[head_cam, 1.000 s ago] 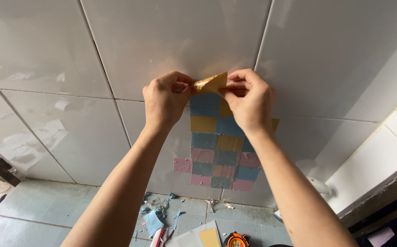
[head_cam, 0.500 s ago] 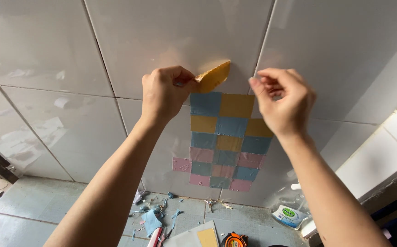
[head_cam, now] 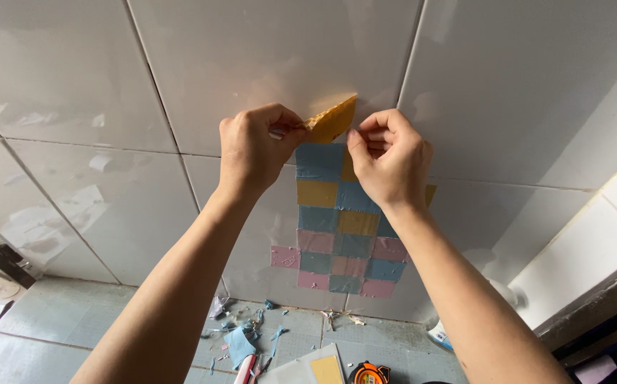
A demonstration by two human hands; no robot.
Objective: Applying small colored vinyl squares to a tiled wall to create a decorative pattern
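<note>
Both forearms reach up and forward from the bottom of the head view toward the glossy white tiled wall (head_cam: 251,57), converging near its middle. The left hand (head_cam: 255,149) is curled into a loose fist, knuckles toward the camera, with thumb and forefinger pressed together on the lower left edge of a small mustard-yellow square sticker piece (head_cam: 333,119). The right hand (head_cam: 390,163) is also curled, back of the hand facing the camera, its fingertips closed together just beside the sticker's lower right edge; whether they actually grip the sticker or only touch it cannot be told.

The yellow sticker sits between the 2 hands, at the top of a patchwork of square stickers in blue, yellow and pink (head_cam: 340,242) stuck on the wall. It is tilted and bent away from the wall surface, its long axis running diagonally from lower left at the left thumb up to a free corner at upper right, close to the vertical grout line (head_cam: 409,71). Its underside looks paler and rough along the upper edge.

Below the patchwork, on the grey-green tiled floor (head_cam: 74,320), lie scattered blue paper scraps (head_cam: 239,345), a yellow sheet on a white backing (head_cam: 326,370) and an orange and black tape measure (head_cam: 369,372). A pale step or ledge (head_cam: 586,256) runs along the right.
</note>
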